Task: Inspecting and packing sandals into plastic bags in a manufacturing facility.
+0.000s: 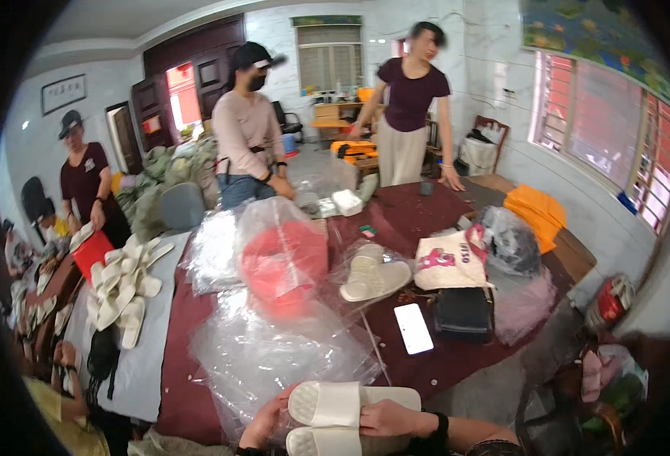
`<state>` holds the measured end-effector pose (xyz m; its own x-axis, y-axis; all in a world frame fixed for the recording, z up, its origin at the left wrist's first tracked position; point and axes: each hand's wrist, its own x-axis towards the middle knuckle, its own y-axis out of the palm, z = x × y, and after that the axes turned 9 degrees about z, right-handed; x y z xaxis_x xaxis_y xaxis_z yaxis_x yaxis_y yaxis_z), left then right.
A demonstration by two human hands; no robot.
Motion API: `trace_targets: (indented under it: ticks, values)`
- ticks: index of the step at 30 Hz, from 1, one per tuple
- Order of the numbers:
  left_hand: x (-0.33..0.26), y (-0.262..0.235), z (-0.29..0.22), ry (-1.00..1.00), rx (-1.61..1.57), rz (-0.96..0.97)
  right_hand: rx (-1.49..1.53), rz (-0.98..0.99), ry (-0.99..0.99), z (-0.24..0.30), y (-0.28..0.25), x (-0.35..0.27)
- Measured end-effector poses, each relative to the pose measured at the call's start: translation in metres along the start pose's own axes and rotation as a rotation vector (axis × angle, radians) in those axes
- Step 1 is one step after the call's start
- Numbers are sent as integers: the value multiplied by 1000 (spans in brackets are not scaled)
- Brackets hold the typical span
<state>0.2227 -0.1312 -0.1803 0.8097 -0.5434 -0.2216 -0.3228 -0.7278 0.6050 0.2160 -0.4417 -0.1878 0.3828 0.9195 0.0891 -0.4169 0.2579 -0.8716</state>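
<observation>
At the table's near edge I hold a pair of cream slippers point(327, 404), one beside the other, toe ends to the left. My right hand point(396, 419) is closed around them near the middle, its fingers reaching past the straps. At the toe end my left hand point(271, 412) grips the pair from the side, with some fingertips hidden behind the slippers. Clear plastic bags point(282, 349) lie in a loose heap just beyond both hands. Farther off, another pair of cream slippers point(377, 281) rests on clear plastic.
A white phone point(413, 329), a black bag point(463, 314) and a printed tote point(450, 261) lie to the right. Plastic covers a red round item point(283, 258). Loose slippers point(126, 281) pile up at left. Several people stand or sit around the tables.
</observation>
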Motion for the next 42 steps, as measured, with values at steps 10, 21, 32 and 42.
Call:
trace_targets:
  ticks: [10, 21, 32, 42]
  values:
    - [-10, 20, -4, 223, 1239, 128, 14, -191, 285, -2, -12, -2]
    - [-18, 61, -30, 340, 1642, -31, -36, -421, 433, 8, -24, 22]
    - [0, 88, -13, 375, 1694, 18, 21, -602, 438, 1, -5, 56]
    - [7, 116, -8, 433, 1761, 40, 102, -626, 485, -21, 33, 73]
